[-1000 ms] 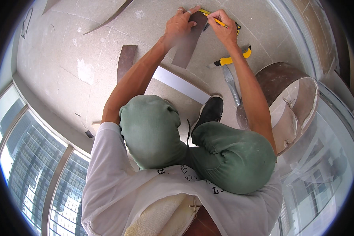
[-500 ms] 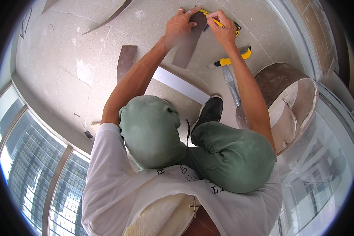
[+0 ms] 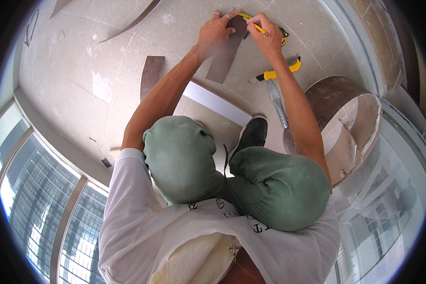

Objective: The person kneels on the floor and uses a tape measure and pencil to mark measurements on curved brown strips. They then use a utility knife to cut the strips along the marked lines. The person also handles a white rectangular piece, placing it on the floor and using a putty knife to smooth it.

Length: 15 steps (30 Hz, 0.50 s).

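Note:
A brown strip (image 3: 227, 57) lies on the floor at the far middle. My left hand (image 3: 214, 34) is on its upper part, with the thumb on the strip and the forefinger pressing the yellow blade of a tape measure (image 3: 284, 36) at the strip's far end. The blade crosses that end toward the tape's case, partly hidden beside my right hand (image 3: 267, 38). Closed around a yellow pencil (image 3: 260, 29), the right hand has its fingers close to the blade. The pencil's tip is too small to make out.
By my right forearm lie a yellow utility knife (image 3: 283, 70) and a grey putty knife (image 3: 278, 105). A large curled brown sheet (image 3: 338, 92) stands at right. A white board (image 3: 217, 102) lies before my shoe (image 3: 252, 135); another brown piece (image 3: 152, 73) is left of it. Windows (image 3: 38, 189) border the left.
My right hand and the pencil have shifted very slightly left. My left hand stays on the strip; the rest looks the same.

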Each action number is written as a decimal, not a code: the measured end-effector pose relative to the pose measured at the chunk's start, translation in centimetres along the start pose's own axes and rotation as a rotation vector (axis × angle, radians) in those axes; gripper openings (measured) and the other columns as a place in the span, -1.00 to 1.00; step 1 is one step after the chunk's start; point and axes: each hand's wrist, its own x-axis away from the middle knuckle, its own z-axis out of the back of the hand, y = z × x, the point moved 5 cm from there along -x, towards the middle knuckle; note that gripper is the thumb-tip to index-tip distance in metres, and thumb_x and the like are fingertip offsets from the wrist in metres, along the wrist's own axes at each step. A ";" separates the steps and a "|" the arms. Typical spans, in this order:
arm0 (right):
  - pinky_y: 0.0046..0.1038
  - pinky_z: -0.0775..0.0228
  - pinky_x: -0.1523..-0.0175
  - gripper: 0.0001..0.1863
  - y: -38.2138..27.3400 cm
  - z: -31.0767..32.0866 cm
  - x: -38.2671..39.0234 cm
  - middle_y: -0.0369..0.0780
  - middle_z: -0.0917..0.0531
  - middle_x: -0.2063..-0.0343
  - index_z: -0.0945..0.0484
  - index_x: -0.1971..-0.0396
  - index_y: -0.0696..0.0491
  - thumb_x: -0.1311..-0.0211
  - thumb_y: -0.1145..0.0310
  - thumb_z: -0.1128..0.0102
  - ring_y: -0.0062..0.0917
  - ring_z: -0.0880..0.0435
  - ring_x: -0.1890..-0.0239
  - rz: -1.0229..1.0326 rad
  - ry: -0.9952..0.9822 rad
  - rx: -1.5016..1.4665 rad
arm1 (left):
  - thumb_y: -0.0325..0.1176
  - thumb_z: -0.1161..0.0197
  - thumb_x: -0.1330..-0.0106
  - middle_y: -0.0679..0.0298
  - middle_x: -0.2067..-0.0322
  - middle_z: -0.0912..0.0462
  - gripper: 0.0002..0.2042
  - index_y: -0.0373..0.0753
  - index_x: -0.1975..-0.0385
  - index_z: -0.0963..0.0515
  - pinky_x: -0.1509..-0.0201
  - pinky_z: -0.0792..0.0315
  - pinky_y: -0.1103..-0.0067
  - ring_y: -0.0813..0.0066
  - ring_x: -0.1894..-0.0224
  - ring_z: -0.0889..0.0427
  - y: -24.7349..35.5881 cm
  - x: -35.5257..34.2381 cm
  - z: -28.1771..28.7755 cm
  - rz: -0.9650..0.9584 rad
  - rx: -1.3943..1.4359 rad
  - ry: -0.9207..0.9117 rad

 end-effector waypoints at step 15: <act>-0.29 -0.48 0.22 -0.75 0.3 0.2 0.0 -0.20 -0.72 0.46 -0.59 0.26 0.01 -0.27 0.13 -0.22 -0.24 -0.71 0.38 -0.090 -0.053 -0.152 | -0.24 -0.31 -0.35 0.04 -0.07 -0.51 -0.36 0.33 -0.42 -0.27 -0.08 -0.57 0.29 0.06 0.00 -0.65 0.2 0.0 0.0 0.013 0.026 -0.022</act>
